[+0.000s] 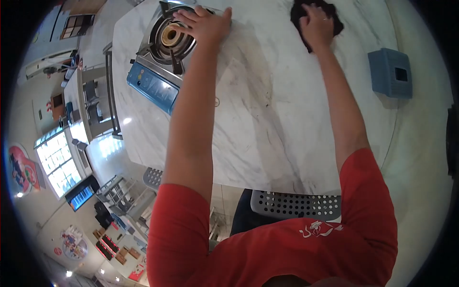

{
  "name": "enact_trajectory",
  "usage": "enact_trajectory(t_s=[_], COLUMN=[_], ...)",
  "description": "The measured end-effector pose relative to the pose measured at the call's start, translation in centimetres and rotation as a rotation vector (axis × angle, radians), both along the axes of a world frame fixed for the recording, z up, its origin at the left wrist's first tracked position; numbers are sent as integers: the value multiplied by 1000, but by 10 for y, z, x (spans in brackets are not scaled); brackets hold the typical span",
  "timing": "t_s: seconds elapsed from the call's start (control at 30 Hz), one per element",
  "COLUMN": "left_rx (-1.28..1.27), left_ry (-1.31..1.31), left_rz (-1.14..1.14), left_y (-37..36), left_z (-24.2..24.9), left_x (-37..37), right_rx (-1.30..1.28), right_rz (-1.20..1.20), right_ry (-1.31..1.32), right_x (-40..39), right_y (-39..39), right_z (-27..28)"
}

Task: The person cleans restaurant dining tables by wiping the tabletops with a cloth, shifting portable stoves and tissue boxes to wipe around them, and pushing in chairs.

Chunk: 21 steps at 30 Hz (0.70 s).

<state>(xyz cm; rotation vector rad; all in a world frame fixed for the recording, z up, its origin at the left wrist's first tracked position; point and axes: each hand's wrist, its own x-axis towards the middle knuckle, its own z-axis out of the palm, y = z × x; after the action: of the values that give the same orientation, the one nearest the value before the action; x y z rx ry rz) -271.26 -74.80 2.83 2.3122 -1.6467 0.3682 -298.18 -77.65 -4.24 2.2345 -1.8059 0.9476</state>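
Bench (pixel 267 143): one, white with grey marbling. Red shirt (pixel 272 253): one, on the person at the bench; white print on the chest (stylised strokes, not legible to me).

Portable stove (pixel 162 60): one, standing at the far left of the bench, with one burner ring (pixel 170 35) and three pan supports in sight. Its blue front panel (pixel 153 86) bears coloured round marks and small lettering, too small to read.

Perforated grey seats (pixel 296 210): two, the second only partly seen.

Dark cloth (pixel 338 24): one, bunched, flat on the bench well right of the stove. Blue-grey box (pixel 380 74): one, near the right edge, with one dark rectangular opening.

Hands: two. Left hand (pixel 210 28) spread wide over the stove's right side, thumb apart. Right hand (pixel 318 31) on top of the cloth (whether gripping it, cannot tell). Ring (pixel 326 18): one, on a right finger.
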Motion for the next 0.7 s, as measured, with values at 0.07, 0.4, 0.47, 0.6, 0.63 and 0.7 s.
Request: enact_trajectory(t_s=[0.07, 0.4, 0.47, 0.6, 0.63, 0.7], left_rx=[285, 425, 683, 685, 680, 674], left_ry=[78, 122, 206, 244, 255, 278], left_rz=[130, 232, 308, 288, 268, 234], left_y=[-13, -26, -22, -25, -24, -22], left_z=[10, 35, 67, 67, 66, 64], left_x=[28, 85, 63, 66, 69, 74], right_rx=[203, 351, 186, 271, 161, 208], right_rz=[229, 1255, 1074, 351, 235, 271], right_ry=[-73, -75, -66, -123, -114, 83], right_x=[48, 28, 30, 79, 102, 144], right_y=[53, 229, 134, -25, -34, -1], right_z=[14, 49, 25, 33, 36, 27])
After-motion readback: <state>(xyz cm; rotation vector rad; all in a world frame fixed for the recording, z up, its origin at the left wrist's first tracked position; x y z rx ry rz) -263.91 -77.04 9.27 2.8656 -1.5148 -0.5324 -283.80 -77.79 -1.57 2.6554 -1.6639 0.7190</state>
